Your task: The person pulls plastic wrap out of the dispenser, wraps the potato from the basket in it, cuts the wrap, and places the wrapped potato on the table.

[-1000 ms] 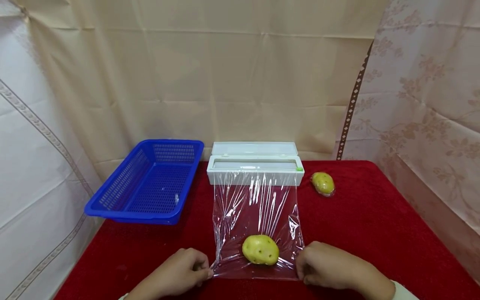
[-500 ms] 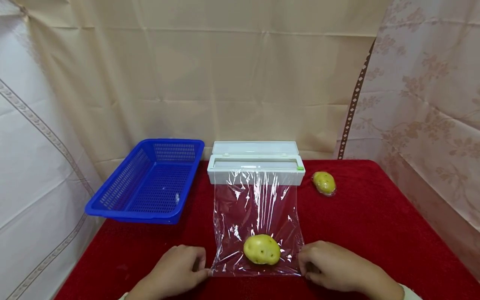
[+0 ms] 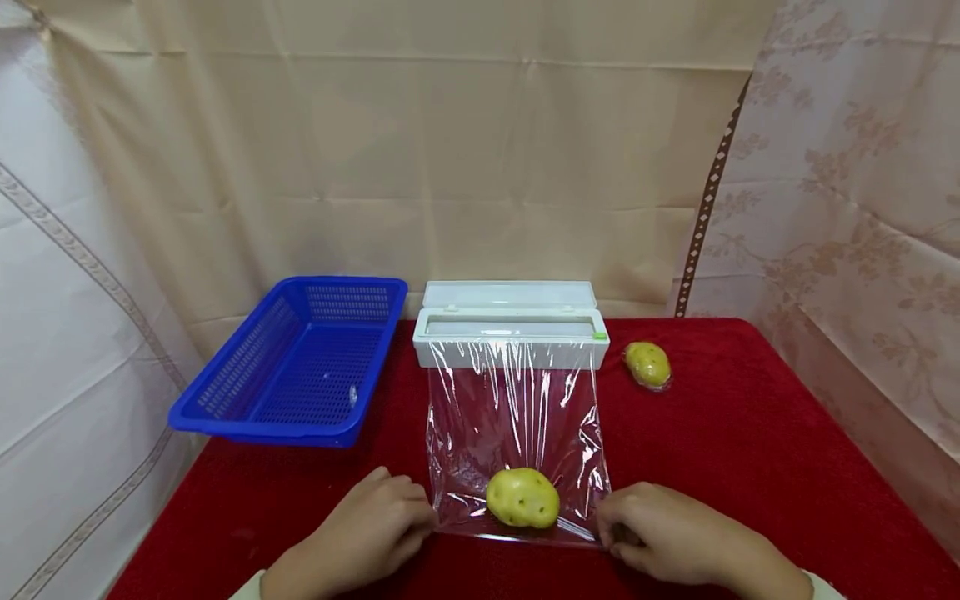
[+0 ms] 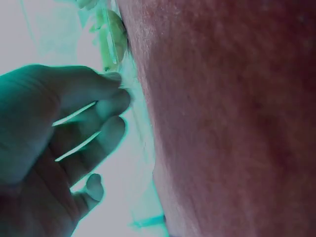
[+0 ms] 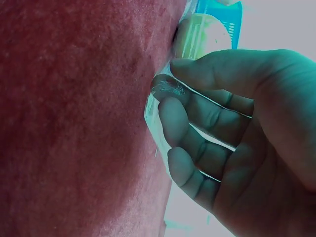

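A sheet of clear plastic wrap runs from the white dispenser box toward me over the red cloth. On its near part lies a yellow potato. My left hand pinches the wrap's near left corner between thumb and forefinger. At the near right corner my right hand pinches the wrap with curled fingers. In the right wrist view, wrinkled film shows at the fingertips of the right hand. The left wrist view has the thumb and forefinger of the left hand together, the other fingers loosely curled.
A blue plastic basket stands at the back left. Right of the dispenser lies a second potato in wrap. The dispenser's lid is raised, with a green slider at its right end. Beige and patterned curtains enclose the table.
My left hand has moved slightly right and away from me, and the wrap's near left corner has shifted with it. The right hand and the potato stay nearly in place.
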Demonstrator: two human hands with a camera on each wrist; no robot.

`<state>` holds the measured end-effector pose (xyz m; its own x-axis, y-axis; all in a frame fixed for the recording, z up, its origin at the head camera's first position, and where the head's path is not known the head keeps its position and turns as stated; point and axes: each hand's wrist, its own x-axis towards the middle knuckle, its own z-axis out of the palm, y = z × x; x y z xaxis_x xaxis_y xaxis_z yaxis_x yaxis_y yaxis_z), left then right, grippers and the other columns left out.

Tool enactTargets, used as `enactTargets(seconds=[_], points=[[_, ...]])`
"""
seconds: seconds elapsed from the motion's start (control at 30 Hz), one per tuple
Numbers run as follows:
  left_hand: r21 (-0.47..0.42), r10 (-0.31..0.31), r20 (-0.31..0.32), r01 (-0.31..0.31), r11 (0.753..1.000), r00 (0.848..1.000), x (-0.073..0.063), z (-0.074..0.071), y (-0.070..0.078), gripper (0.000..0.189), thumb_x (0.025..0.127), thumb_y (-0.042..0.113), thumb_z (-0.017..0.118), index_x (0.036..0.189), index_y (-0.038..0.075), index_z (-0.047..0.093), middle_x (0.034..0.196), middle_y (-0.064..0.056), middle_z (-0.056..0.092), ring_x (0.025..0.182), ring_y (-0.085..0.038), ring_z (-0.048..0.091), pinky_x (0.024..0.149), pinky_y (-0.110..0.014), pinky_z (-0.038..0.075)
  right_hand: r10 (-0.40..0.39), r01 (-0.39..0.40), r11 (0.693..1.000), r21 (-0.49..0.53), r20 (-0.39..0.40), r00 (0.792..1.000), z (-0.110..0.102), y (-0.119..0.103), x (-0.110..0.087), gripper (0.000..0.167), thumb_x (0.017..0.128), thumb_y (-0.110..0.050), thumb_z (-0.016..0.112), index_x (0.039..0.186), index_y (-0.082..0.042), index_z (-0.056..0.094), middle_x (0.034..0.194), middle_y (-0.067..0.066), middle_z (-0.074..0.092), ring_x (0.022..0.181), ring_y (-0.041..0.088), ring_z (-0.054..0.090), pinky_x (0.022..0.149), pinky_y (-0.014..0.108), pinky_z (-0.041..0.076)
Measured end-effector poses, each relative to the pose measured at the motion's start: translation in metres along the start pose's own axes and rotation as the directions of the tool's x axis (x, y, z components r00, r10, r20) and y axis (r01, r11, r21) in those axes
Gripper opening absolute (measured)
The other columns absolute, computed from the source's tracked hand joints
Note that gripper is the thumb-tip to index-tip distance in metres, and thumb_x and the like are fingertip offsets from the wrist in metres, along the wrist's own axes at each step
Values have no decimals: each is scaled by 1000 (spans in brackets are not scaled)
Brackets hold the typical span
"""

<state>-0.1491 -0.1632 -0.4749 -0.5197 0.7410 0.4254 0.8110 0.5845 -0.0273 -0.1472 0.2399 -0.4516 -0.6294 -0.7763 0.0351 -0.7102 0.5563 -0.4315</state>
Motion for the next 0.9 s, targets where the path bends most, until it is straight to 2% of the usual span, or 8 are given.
enactTargets(seconds=[0.13, 0.27, 0.4, 0.5, 0.63, 0.73, 0.83, 0.9], points=[[-79, 0, -77, -6, 997, 997, -2, -2, -2, 12, 80, 23, 82, 85, 32, 76, 95, 19, 65, 90, -2, 58, 77, -25, 41, 19, -19, 1000, 5, -15, 1000, -3, -1, -2, 31, 88, -7, 75, 88, -35, 62, 81, -27, 57, 74, -7, 53, 64, 17, 48], [-147, -22, -87, 9, 989, 996, -2, -2, -3, 12, 83, 22, 80, 90, 30, 76, 102, 20, 69, 100, -1, 61, 88, -30, 44, 43, -43, 999, 5, -42, 998, -7, -2, -3, 33, 88, -7, 75, 89, -36, 61, 82, -27, 56, 75, -7, 53, 65, 19, 48], [-145, -57, -77, 45, 988, 995, 0, -2, -5, 11, 84, 30, 82, 90, 33, 74, 91, 25, 68, 89, 6, 62, 86, -31, 43, 91, -90, 996, 27, -38, 995, -12, -2, -3, 31, 89, -9, 75, 91, -37, 60, 83, -27, 56, 76, -6, 54, 66, 20, 50], [-124, -80, -100, 67, 990, 992, 3, 0, -6, 13, 83, 33, 84, 88, 34, 73, 85, 26, 67, 79, 8, 60, 83, -29, 41, 120, -119, 993, 28, -41, 992, -14, 0, -2, 31, 91, -11, 74, 91, -38, 59, 84, -26, 56, 78, -4, 53, 68, 21, 50], [-118, -108, -125, 94, 989, 986, 7, 2, -10, 14, 83, 28, 85, 92, 29, 74, 84, 24, 69, 74, 7, 60, 79, -28, 42, 95, -99, 995, -31, -105, 990, -14, 2, -1, 33, 90, -12, 75, 92, -39, 58, 86, -26, 52, 81, -4, 51, 72, 21, 48], [-148, -133, -120, 115, 982, 984, 9, 2, -13, 16, 84, 24, 84, 97, 24, 75, 84, 23, 70, 74, 6, 61, 76, -26, 45, 68, -80, 995, -65, -163, 984, -14, 4, 0, 32, 90, -11, 76, 92, -38, 57, 91, -26, 52, 85, -4, 51, 75, 21, 49], [-195, -150, -113, 126, 973, 982, 11, 2, -19, 12, 88, 24, 82, 97, 23, 75, 83, 22, 68, 74, 2, 60, 74, -25, 48, 106, -113, 993, -25, -183, 977, -15, 7, 1, 28, 93, -12, 73, 96, -35, 58, 93, -25, 54, 86, -3, 52, 76, 22, 50], [-240, -161, -111, 131, 962, 981, 12, 2, -23, 7, 91, 24, 79, 95, 26, 74, 84, 23, 66, 77, 1, 60, 73, -25, 49, 133, -131, 991, 24, -189, 973, -15, 10, 2, 24, 97, -12, 70, 98, -32, 57, 90, -22, 56, 83, -2, 54, 74, 22, 50]])
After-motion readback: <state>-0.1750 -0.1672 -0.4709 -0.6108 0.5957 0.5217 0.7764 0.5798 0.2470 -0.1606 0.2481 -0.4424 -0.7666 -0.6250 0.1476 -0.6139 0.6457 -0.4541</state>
